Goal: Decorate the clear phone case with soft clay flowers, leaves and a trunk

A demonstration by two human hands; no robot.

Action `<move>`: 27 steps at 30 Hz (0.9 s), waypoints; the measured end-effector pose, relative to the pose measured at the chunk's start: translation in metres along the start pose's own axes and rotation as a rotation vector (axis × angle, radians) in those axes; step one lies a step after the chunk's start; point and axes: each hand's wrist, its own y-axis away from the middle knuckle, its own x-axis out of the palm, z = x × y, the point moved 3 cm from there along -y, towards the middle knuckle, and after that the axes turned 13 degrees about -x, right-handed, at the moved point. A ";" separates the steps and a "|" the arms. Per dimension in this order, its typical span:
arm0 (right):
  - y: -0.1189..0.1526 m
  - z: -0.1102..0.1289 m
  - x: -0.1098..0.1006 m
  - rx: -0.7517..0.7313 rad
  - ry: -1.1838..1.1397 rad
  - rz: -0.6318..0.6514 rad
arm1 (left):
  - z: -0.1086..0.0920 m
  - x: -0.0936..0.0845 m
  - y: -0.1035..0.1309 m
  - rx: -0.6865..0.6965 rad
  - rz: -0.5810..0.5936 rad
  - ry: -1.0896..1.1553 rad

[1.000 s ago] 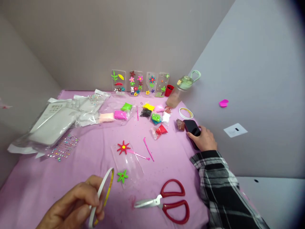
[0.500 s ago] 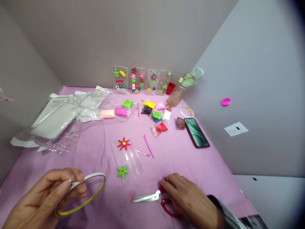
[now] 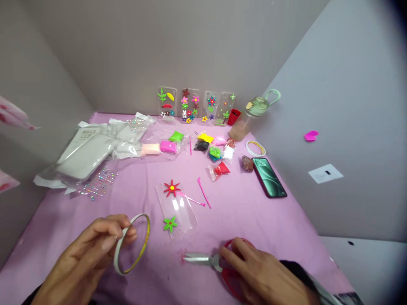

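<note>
My left hand (image 3: 92, 250) pinches a thin roll of tape (image 3: 118, 256), white outside with a yellow inner core, and holds it above the cloth at the lower left. At the lower right, my right hand (image 3: 260, 269) is closed over the red handles of a pair of scissors (image 3: 202, 259). Their blades lie together and point left, beside a small red smear on the cloth. Between and beyond my hands lies a clear phone case (image 3: 182, 212) bearing a red clay flower (image 3: 172, 188) and a green clay flower (image 3: 170, 224). My right fingertips are partly hidden.
Two pink modelling tools (image 3: 204, 192) lie near the case. Farther back are several clay packets (image 3: 221, 168), a second tape roll (image 3: 256, 148), a phone (image 3: 269, 178) and a bottle (image 3: 243, 123). Decorated cases (image 3: 190, 106) lean on the wall; bagged cases (image 3: 87, 156) lie left.
My left hand has moved right and turned the tape roll more upright. The scissors' handles have shifted under my right hand, and its fingers now close around them. The whole view has shifted slightly.
</note>
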 end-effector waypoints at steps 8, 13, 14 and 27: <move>-0.033 0.003 -0.055 -0.081 -0.022 -0.280 | -0.008 0.017 0.005 -0.020 0.094 -0.003; -0.071 0.017 -0.070 -0.162 0.161 -0.336 | -0.010 0.023 0.009 -0.011 0.099 -0.046; -0.076 0.019 -0.072 -0.171 0.185 -0.336 | -0.010 0.023 0.009 -0.008 0.091 -0.052; -0.090 0.019 -0.074 -0.222 0.291 -0.362 | -0.011 0.020 0.006 -0.006 0.035 -0.057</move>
